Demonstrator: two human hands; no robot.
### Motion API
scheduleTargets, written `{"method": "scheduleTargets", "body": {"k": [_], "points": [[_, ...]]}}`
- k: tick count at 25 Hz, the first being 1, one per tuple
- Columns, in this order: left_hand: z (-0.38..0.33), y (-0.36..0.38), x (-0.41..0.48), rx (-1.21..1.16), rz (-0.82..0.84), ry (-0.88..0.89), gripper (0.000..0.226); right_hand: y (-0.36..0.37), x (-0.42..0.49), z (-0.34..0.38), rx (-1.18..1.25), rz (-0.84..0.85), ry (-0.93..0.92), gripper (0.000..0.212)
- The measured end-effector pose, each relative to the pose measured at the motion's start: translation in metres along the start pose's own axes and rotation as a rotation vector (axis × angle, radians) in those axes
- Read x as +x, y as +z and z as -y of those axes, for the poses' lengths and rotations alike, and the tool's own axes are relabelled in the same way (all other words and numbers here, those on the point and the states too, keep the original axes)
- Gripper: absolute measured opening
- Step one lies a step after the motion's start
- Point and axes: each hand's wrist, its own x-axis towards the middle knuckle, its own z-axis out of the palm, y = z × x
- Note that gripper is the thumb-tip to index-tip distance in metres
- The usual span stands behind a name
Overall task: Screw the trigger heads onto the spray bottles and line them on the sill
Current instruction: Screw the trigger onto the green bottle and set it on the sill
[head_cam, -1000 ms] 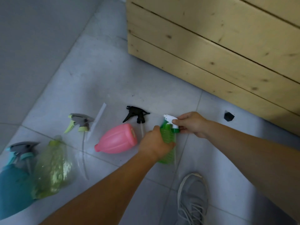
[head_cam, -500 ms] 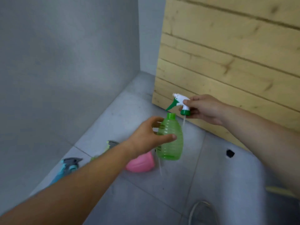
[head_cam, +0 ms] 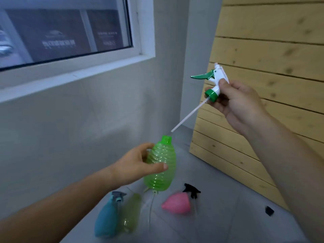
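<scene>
My left hand (head_cam: pixel 138 168) grips a ribbed green spray bottle (head_cam: pixel 162 163) in the air, its open neck pointing up. Up and to the right, my right hand (head_cam: pixel 235 100) holds a white trigger head with a green lever and collar (head_cam: pixel 213 81). Its white dip tube slants down, and the tip hangs just above the bottle's neck. The white window sill (head_cam: pixel 75 76) runs along the wall at upper left, with nothing seen on it.
On the grey tiled floor below lie a teal bottle with a grey head (head_cam: pixel 107 218), a yellow-green bottle (head_cam: pixel 130 213), a pink bottle (head_cam: pixel 177 204) and a loose black trigger head (head_cam: pixel 192 190). A small black piece (head_cam: pixel 269 210) lies further right. A wooden plank wall (head_cam: pixel 263 85) stands at right.
Both hands have lifted from the floor. The trigger head has come away from the bottle and risen, so its tube is now out of the neck. The view has tilted up to the window.
</scene>
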Motion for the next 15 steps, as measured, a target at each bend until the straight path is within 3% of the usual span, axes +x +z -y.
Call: {"method": "scheduleTargets", "body": {"k": [6,11,15], "points": [[0.012,-0.02,-0.027,0.051,-0.086,0.022,0.053,0.04,-0.014,-0.016,0.0,0.07,0.063,0.013],[0.017,-0.021,-0.021,0.131,-0.103,0.004,0.077,0.031,-0.007,-0.033,-0.002,0.035,0.134,0.018],[0.016,-0.017,-0.014,0.193,-0.088,-0.017,0.071,0.023,-0.002,-0.039,0.011,0.007,0.163,0.017]]}}
